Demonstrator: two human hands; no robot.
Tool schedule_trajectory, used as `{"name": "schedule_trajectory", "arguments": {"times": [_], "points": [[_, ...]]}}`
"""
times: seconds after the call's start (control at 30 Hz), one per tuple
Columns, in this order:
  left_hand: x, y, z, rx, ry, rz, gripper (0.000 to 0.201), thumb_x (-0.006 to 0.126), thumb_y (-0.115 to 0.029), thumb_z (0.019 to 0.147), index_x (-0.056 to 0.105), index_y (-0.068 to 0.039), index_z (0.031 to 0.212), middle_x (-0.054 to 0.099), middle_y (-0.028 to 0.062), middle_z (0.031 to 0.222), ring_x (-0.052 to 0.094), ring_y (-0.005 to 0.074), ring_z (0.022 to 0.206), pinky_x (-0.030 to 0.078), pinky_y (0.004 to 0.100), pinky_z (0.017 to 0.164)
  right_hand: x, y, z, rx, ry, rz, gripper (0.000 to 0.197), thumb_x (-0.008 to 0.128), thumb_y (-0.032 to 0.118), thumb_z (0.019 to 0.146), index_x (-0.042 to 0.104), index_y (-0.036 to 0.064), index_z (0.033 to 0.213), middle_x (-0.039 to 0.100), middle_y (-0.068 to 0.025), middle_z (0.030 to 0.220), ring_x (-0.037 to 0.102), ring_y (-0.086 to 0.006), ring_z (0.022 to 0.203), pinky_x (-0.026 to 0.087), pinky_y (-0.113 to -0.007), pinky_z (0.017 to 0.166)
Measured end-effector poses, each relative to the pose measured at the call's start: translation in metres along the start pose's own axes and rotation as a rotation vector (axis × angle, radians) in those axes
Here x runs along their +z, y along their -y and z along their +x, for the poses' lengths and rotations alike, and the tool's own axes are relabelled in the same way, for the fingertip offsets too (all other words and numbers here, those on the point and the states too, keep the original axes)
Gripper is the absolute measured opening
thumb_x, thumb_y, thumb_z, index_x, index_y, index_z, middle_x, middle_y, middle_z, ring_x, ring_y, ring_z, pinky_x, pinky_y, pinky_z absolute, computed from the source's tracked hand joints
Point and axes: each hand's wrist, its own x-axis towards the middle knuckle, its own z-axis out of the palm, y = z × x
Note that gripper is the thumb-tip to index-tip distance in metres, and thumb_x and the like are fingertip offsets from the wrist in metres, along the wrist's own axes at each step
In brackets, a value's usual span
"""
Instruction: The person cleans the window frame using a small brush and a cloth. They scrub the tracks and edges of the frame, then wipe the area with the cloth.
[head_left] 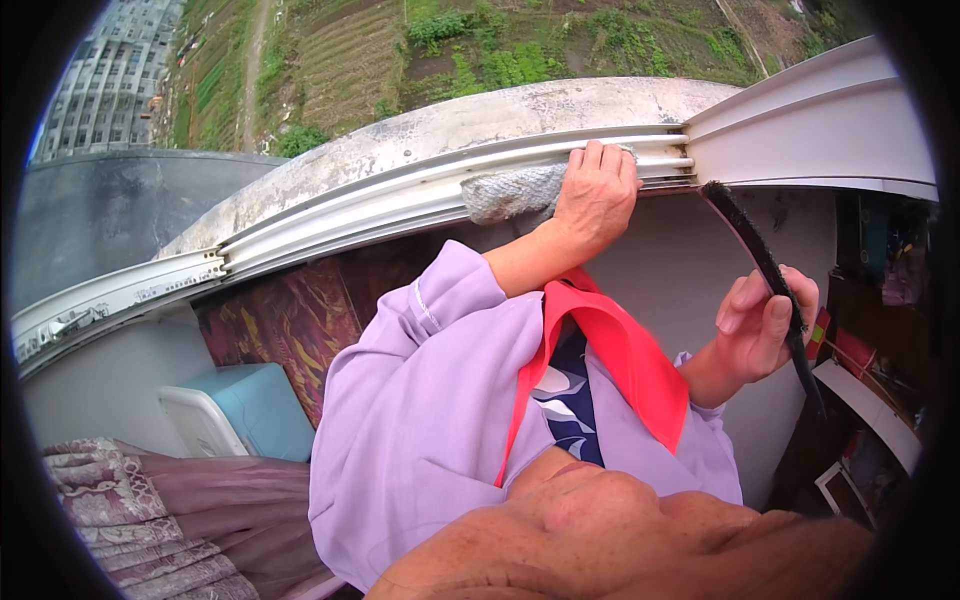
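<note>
My left hand (pixel 598 195) is closed over a grey, knobbly cloth (pixel 505 193), pressing it onto the white window track (pixel 400 190). Part of the cloth sticks out to the left of my hand along the rails. Held up on the right is a long, thin, black bristled strip (pixel 745 228), slightly curved. My right hand (pixel 758 325) grips it below its middle. The strip's upper end reaches close to the right end of the rails; its lower end hangs below my fingers.
A white window frame (pixel 810 115) rises at the right. Beyond the track lie a weathered ledge (pixel 450 120) and garden plots (pixel 340 60) far below. Indoors are a light blue box (pixel 265 405), a purple curtain (pixel 200 500) and cluttered shelves (pixel 875 405) at right.
</note>
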Motion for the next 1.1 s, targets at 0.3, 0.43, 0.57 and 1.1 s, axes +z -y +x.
{"name": "schedule_trajectory", "arguments": {"times": [0.3,0.43,0.57,1.1], "points": [[0.041,-0.023,0.033,-0.027,-0.031,-0.453,0.020,0.063,-0.014,0.087,0.060,0.001,0.100,0.062,0.0180,0.092,0.057,0.0367,0.090,0.046,0.0461,0.078,-0.030,0.005,-0.012,0.020,-0.079,-0.041,0.025,0.056,0.017,0.098,0.054,-0.0058,0.107,0.057,-0.0139,0.065,0.045,-0.0116,0.041,0.038,-0.021,0.037],[0.037,-0.021,0.042,-0.128,-0.007,-0.658,0.019,0.061,-0.015,0.090,0.061,0.000,0.103,0.064,0.0202,0.091,0.059,0.0394,0.087,0.048,0.0451,0.077,-0.031,0.002,-0.012,0.022,-0.048,0.051,0.023,0.053,0.016,0.099,0.053,-0.0061,0.108,0.057,-0.0142,0.067,0.045,-0.0116,0.042,0.039,-0.021,0.037],[0.017,-0.012,0.044,-0.263,0.131,-1.453,0.022,0.059,-0.021,0.098,0.063,-0.001,0.106,0.068,0.0058,0.093,0.061,0.0134,0.085,0.049,0.0291,0.079,-0.029,-0.002,-0.009,0.010,-0.034,0.102,0.021,0.051,0.012,0.100,0.052,-0.0060,0.110,0.056,-0.0143,0.069,0.045,-0.0113,0.043,0.039,-0.020,0.037],[-0.188,0.090,-0.130,-0.447,-0.467,-1.985,0.021,0.055,-0.011,0.098,0.055,0.000,0.116,0.067,0.0100,0.103,0.067,0.0190,0.097,0.054,0.0333,0.087,0.057,-0.042,0.022,0.100,0.327,0.388,0.028,0.049,0.018,0.101,0.048,-0.0063,0.115,0.053,-0.0145,0.070,0.043,-0.0120,0.044,0.038,-0.021,0.037]]}}
